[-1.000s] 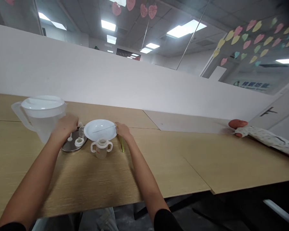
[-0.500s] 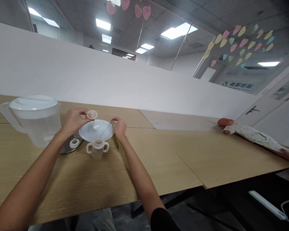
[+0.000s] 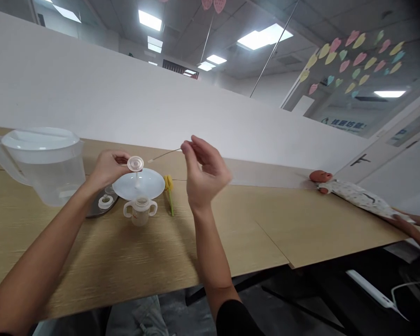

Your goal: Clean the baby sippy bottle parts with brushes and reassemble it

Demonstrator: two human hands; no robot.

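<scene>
My left hand (image 3: 109,169) pinches a round, clear straw lid piece (image 3: 135,164) by its edge; a pale tube hangs from it over a white bowl (image 3: 154,185). Raised to the right of the bowl, my right hand (image 3: 209,175) grips a thin straw brush (image 3: 166,153) between thumb and fingers. Its pale tip points left at the lid piece, a short gap apart. In front of the bowl stands an open, two-handled baby cup (image 3: 140,216). A white ring-shaped cap (image 3: 105,202) lies on a dark round tray (image 3: 95,212) below my left wrist.
A lidded water pitcher (image 3: 44,175) stands at the left. Right of the bowl lies a yellow tulip-shaped thing (image 3: 169,183) with a green stem. Far right, a baby doll (image 3: 357,195) lies on the table (image 3: 231,228), with another person's arms (image 3: 411,228) by its legs.
My right hand has drawn the straw brush up and right, away from above the bowl and cup. My left hand keeps the lid piece over the bowl, tilted more toward me.
</scene>
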